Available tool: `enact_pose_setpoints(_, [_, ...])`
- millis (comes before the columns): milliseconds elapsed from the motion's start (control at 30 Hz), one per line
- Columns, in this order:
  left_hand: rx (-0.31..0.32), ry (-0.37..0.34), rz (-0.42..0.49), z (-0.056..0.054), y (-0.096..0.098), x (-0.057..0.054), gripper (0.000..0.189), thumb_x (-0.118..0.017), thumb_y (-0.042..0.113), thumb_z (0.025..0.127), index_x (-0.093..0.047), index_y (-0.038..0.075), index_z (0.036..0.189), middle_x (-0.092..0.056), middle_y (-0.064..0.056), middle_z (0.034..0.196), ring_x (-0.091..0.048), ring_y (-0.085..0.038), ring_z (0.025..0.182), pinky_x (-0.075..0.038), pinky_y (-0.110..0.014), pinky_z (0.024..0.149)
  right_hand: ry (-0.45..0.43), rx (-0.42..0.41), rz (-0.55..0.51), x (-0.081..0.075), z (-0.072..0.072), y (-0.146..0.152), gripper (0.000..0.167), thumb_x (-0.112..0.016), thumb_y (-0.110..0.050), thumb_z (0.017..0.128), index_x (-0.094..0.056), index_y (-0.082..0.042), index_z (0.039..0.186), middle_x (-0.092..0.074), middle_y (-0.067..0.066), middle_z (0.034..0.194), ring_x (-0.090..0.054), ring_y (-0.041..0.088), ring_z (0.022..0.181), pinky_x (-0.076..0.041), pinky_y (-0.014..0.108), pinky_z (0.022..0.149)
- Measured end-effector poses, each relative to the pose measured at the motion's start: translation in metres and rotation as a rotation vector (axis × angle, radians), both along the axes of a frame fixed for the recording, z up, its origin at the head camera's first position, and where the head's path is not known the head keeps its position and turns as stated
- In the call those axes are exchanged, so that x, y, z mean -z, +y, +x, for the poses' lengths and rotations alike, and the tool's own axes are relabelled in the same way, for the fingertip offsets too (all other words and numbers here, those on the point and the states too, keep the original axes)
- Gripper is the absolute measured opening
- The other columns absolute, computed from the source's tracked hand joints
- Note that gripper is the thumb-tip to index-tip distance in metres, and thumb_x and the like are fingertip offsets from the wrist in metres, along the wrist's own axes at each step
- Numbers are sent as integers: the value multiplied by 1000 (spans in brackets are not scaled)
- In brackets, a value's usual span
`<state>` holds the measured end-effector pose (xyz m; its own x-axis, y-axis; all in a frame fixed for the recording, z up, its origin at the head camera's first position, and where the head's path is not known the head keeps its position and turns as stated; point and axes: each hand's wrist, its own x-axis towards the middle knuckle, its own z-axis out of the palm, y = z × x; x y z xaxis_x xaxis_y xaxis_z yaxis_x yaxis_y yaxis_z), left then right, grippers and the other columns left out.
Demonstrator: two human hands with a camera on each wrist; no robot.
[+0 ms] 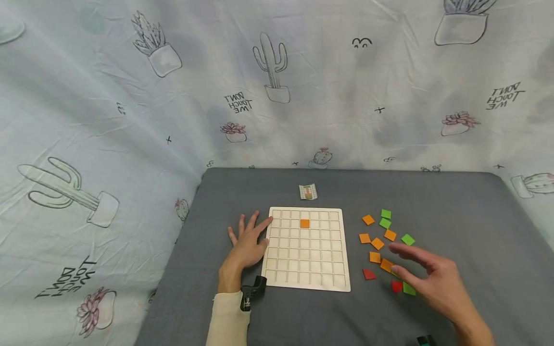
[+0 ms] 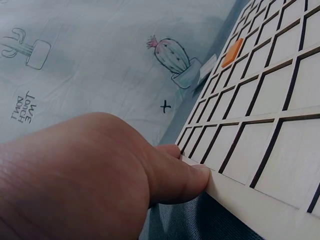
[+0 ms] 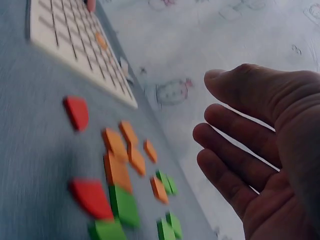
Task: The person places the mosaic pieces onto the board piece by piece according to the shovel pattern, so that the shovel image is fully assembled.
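A pale wooden grid board (image 1: 306,287) lies on the grey table, with one orange square tile (image 1: 305,223) set in a cell of its second row. My left hand (image 1: 247,247) rests at the board's left side, its index fingertip and thumb touching the edge; in the left wrist view the thumb (image 2: 182,182) presses on the rim. My right hand (image 1: 437,278) hovers over the loose tiles on the right, thumb and fingers apart, holding nothing. Near it lie orange tiles (image 1: 374,257), green tiles (image 1: 408,239) and red rounded pieces (image 1: 369,274).
A small paper card (image 1: 308,191) with a printed grid and an orange figure lies behind the board. A cloth with cactus drawings (image 1: 270,67) hangs behind the table (image 1: 476,216) and along its left. Several tiles spread to the right of the board.
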<state>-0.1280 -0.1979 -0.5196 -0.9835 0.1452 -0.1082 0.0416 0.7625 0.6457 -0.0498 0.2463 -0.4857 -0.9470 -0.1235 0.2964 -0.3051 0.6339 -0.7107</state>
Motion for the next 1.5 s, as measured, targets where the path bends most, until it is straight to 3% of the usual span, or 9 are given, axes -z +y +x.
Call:
enact_pose_setpoints(167, [-4, -5, -22, -2, -1, 1, 64, -59, 11, 105, -51, 26, 166, -21, -16, 183, 5, -52, 169, 16, -86, 122, 33, 27, 30, 3, 12, 20, 59, -98, -1, 77, -80, -19, 130, -78, -23, 120, -67, -20, 108, -42, -5, 97])
enact_pose_setpoints(267, [-7, -17, -24, -2, -1, 2, 64, -59, 13, 105, -51, 27, 166, -20, -15, 183, 6, -52, 169, 16, -85, 122, 44, 41, 43, 6, 19, 31, 61, -99, 0, 73, -81, -20, 128, -77, -25, 119, -65, -21, 108, -43, -5, 96])
enact_pose_setpoints(533, [-8, -21, -16, -3, -3, 3, 64, -58, 14, 106, -49, 28, 168, -18, -13, 184, 9, -49, 170, 18, -84, 123, -76, 122, 148, 17, 33, 49, 52, -101, -10, 75, -83, -20, 122, -81, -12, 114, -55, -30, 105, -43, -5, 83])
enact_pose_setpoints(600, [-10, -20, -20, -3, -4, 4, 65, -58, 14, 105, -49, 29, 168, -18, -13, 184, 9, -49, 170, 18, -84, 123, -73, 126, 150, 21, 35, 51, 52, -101, -11, 74, -83, -20, 122, -81, -14, 112, -56, -30, 104, -44, -5, 82])
enact_pose_setpoints(833, [-12, -19, -20, -3, -3, 3, 65, -58, 13, 105, -49, 28, 167, -18, -13, 184, 9, -50, 170, 17, -84, 123, -19, 80, 97, 36, 37, 47, 56, -102, -5, 70, -83, -19, 122, -77, -25, 114, -60, -27, 105, -46, -4, 86])
enact_pose_setpoints(1033, [-9, -17, -9, -2, -2, 1, 64, -59, 13, 105, -51, 27, 166, -19, -14, 184, 7, -50, 170, 18, -84, 123, -2, 44, 98, 42, 34, 43, 59, -103, -7, 68, -83, -22, 122, -81, -17, 113, -63, -24, 105, -44, -4, 89])
enact_pose_setpoints(1267, [-5, -8, 7, -1, -1, 1, 63, -59, 11, 105, -52, 26, 166, -21, -16, 183, 6, -52, 169, 17, -85, 122, -73, 68, 159, 45, 35, 41, 55, -104, -13, 68, -84, -25, 118, -84, -7, 109, -65, -19, 100, -43, -5, 84])
enact_pose_setpoints(1500, [-10, -22, -7, -2, -1, 2, 64, -59, 14, 106, -49, 28, 167, -18, -13, 184, 9, -49, 170, 19, -82, 123, -70, 111, 217, 49, 35, 37, 53, -105, -12, 67, -84, -27, 115, -84, -6, 106, -64, -19, 97, -39, -6, 82])
